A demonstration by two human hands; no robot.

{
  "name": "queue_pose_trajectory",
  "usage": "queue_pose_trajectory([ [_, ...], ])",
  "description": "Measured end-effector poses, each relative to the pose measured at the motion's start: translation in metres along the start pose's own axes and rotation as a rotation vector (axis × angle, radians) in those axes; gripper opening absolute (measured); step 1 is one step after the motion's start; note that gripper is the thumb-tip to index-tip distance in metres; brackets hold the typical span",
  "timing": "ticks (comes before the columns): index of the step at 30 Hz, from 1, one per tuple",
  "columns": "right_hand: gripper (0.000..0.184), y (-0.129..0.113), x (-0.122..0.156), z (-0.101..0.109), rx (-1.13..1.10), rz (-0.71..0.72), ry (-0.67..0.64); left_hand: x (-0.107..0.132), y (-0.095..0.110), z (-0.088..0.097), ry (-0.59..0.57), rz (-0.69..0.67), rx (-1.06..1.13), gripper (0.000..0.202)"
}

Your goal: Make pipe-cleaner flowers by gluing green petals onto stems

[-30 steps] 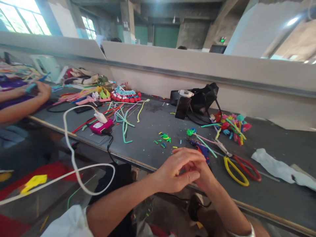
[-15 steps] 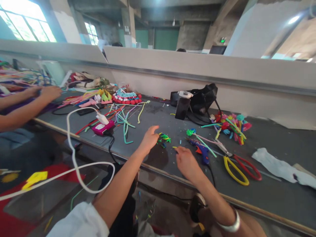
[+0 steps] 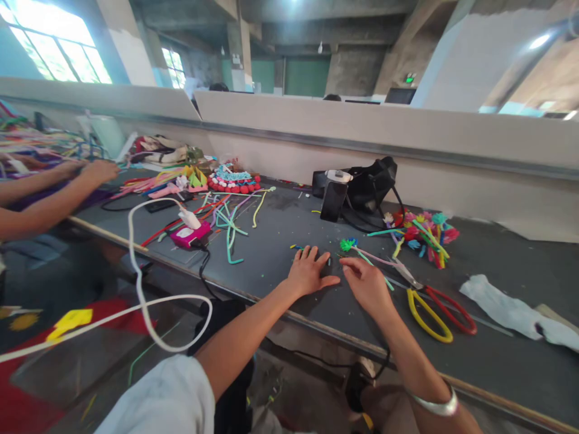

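My left hand (image 3: 310, 272) lies palm down on the dark tabletop, fingers spread, over the small green pipe-cleaner pieces. A few blue and yellow bits (image 3: 296, 246) peek out past its fingertips. Close to its thumb, my right hand (image 3: 365, 284) has its fingers curled together; what they hold, if anything, is hidden. The glue gun is out of sight behind the right hand. Just beyond that hand lies a green and blue fluffy flower (image 3: 349, 244) with a pink stem. Scissors (image 3: 429, 304) with one yellow and one red handle rest to its right.
A phone (image 3: 333, 201) leans against a lidded cup before a black bag (image 3: 375, 184). Pipe-cleaner flowers (image 3: 423, 235) and a white crumpled wrapper (image 3: 497, 304) lie rightward. Leftward are loose pipe cleaners (image 3: 230, 226), a magenta power adapter (image 3: 190, 235), a white cable (image 3: 136, 265) and another person's hands (image 3: 97, 172).
My left hand has moved right and flattened over the green pieces. My right hand has shifted slightly right, covering the glue gun. The yellow bit at its fingertips no longer shows.
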State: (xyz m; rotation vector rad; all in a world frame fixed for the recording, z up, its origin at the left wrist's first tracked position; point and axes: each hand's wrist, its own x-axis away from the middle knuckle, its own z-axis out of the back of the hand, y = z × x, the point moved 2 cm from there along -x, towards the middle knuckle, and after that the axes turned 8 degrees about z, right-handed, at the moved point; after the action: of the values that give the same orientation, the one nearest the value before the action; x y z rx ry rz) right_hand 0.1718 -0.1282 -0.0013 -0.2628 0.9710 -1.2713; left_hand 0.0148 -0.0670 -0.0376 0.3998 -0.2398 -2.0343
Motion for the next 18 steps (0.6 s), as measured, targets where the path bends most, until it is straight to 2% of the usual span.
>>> queue_pose_trajectory([
  [3,0.029,0.001,-0.002,-0.003,-0.01,-0.015,-0.016,-0.001,0.005,0.001,0.051,-0.05,-0.088,0.053],
  [7,0.03,0.001,-0.002,-0.008,-0.02,-0.021,-0.038,-0.01,0.011,0.005,0.106,-0.051,-0.168,0.047],
  [10,0.031,0.003,0.0,-0.011,-0.013,-0.026,-0.053,-0.023,0.007,0.009,0.096,-0.034,-0.233,0.031],
  [14,0.03,0.006,0.0,-0.008,0.009,-0.03,-0.058,-0.041,-0.02,0.027,0.121,0.067,-0.259,0.029],
  [18,0.031,0.006,-0.002,-0.005,0.026,-0.008,-0.077,-0.046,-0.053,0.056,0.178,0.152,-0.265,0.028],
])
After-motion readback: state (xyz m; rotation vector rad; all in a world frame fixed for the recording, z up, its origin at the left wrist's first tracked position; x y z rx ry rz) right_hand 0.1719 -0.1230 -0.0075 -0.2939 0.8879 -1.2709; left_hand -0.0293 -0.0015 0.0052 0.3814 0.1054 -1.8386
